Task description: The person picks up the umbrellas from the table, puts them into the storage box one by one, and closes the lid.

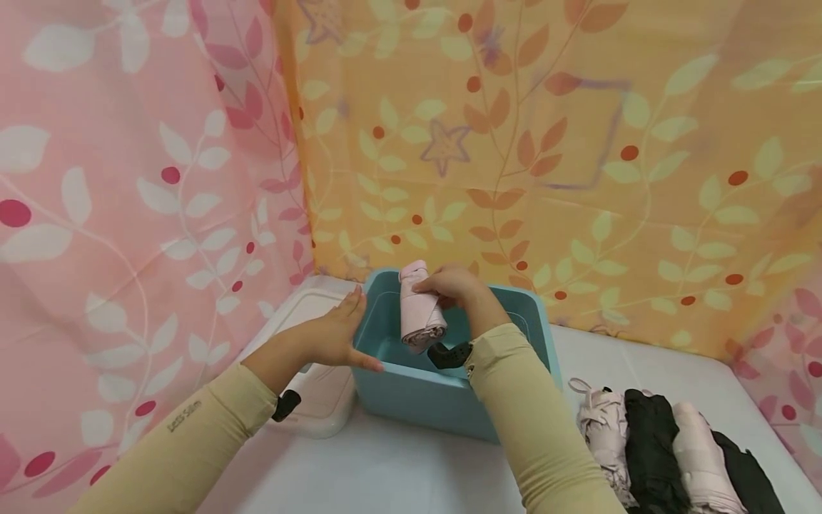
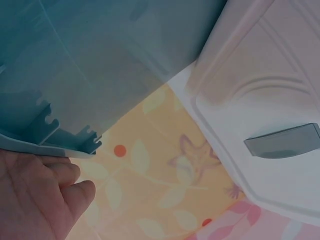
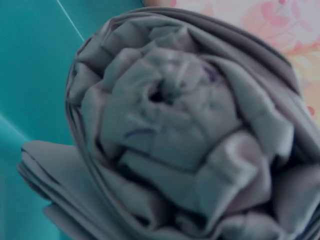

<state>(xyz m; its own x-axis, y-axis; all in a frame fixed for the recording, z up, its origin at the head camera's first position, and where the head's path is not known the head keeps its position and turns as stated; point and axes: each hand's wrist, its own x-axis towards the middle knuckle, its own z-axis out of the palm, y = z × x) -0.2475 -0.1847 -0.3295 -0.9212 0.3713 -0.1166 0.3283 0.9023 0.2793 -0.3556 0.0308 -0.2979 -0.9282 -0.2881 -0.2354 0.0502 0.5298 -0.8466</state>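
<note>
Over the inside of a blue plastic bin (image 1: pixel 424 403), my right hand (image 1: pixel 459 285) grips a rolled-up pale pink cloth (image 1: pixel 420 307) near its upper part. The roll is tilted, its lower end facing me. Its spiral layers fill most of the right wrist view, where the cloth (image 3: pixel 170 125) looks grey. At the bin's left rim my left hand (image 1: pixel 330 335) has its fingers and thumb spread, with the thumb on the front edge. In the left wrist view, the fingers of the left hand (image 2: pixel 40 190) lie against the underside of the rim (image 2: pixel 45 150).
Left of the bin lies a white lid (image 1: pixel 321 407) with a grey latch (image 2: pixel 282 141). At the right on the white table (image 1: pixel 411 471), a pink roll with a loop (image 1: pixel 604 428), a black roll (image 1: pixel 648 442), another pink roll (image 1: pixel 703 450) and a black one (image 1: pixel 748 471) lie side by side. Patterned curtains stand behind.
</note>
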